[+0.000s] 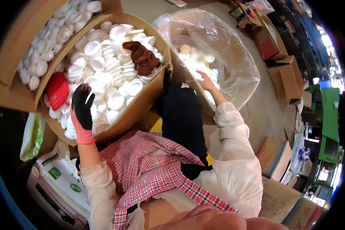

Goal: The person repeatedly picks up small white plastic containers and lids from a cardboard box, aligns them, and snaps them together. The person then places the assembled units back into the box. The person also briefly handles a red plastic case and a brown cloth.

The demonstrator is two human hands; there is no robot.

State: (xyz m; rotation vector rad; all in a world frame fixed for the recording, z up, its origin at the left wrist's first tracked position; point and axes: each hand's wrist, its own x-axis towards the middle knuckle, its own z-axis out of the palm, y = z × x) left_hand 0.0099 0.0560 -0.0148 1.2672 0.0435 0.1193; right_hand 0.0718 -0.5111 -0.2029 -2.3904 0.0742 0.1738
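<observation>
Lids (115,99) fill the middle carton (149,94); on them lie a cloth (145,60), near the right edge, and a pouch (57,91), by the left edge. Another carton (5,73) (lids in it too) stands behind, to the left. Right of the middle carton, a lined box (234,67) holds more lids.

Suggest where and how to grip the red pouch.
I'd pinch the right edge of the red pouch, coming from the right, where the gloved left hand is. Its left side sits close to the wall of the carton; its right edge faces white lids, likely leaving finger room.
</observation>
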